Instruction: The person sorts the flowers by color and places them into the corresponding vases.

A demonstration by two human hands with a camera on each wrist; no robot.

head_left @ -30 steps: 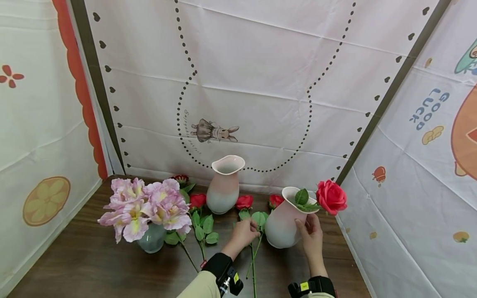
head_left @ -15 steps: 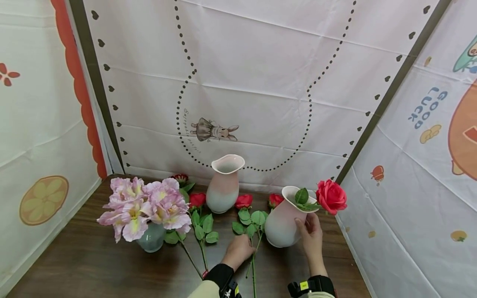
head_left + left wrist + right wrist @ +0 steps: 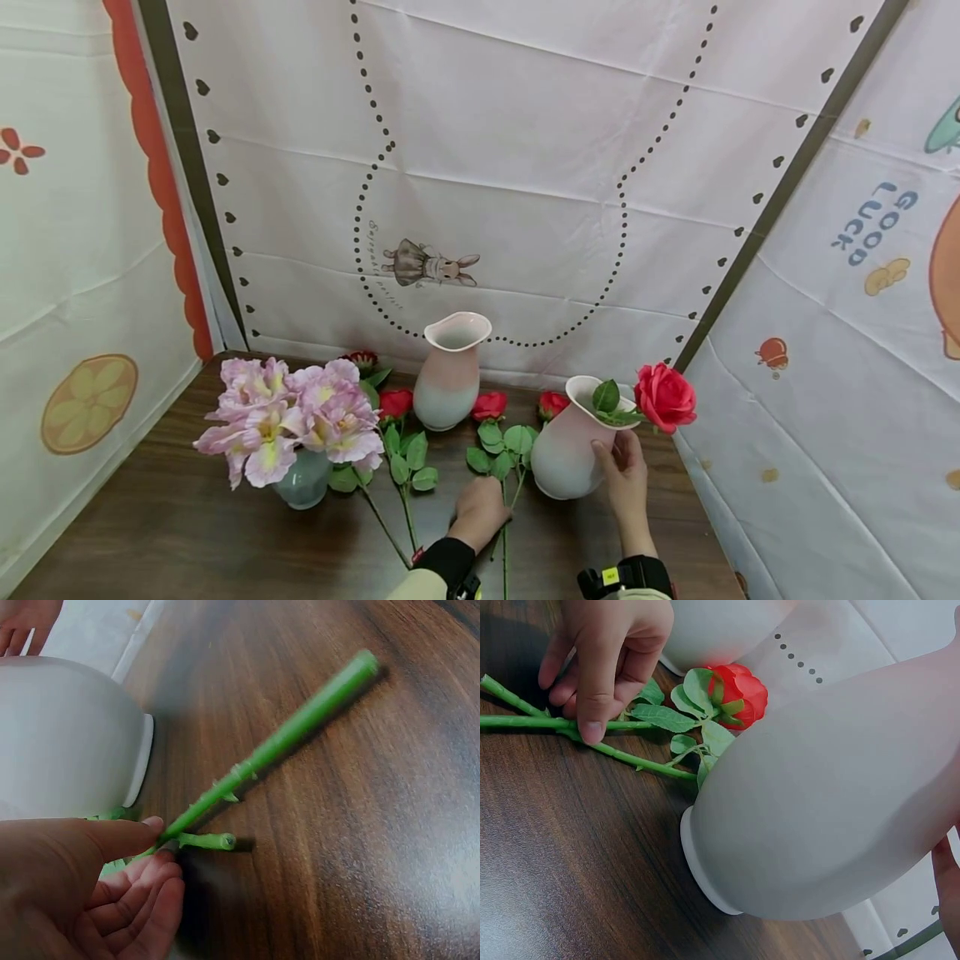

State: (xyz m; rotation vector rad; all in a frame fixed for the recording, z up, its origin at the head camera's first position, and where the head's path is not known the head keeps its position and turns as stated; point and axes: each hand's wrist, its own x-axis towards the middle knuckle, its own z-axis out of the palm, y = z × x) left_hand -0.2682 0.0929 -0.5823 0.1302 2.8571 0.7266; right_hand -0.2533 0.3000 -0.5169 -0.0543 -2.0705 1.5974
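My left hand (image 3: pixel 480 510) pinches a green rose stem (image 3: pixel 292 739) between thumb and fingers, close to where two stems cross on the table. Their red heads, one rose (image 3: pixel 490 406) and another rose (image 3: pixel 553 405), lie beyond, with leaves between. At the right, my right hand (image 3: pixel 628 479) holds the neck of a pink-and-grey vase (image 3: pixel 564 458), thumb on the near side. Out of that vase's mouth leans a red rose (image 3: pixel 664 397) with green leaves. In the right wrist view the vase's pale body (image 3: pixel 817 787) hides most of the right hand.
A second pink-and-grey vase (image 3: pixel 448 387) stands upright at the back. To the left, a small grey-green vase (image 3: pixel 305 482) carries pink-purple flowers (image 3: pixel 292 417). More roses, including a red rose (image 3: pixel 395 404), lie beside it on the wooden table (image 3: pixel 225 550). Printed cloth walls enclose the table.
My left hand has come down and nearer from the leaves to the stems, where it pinches one. The right hand and its vase stay in place.
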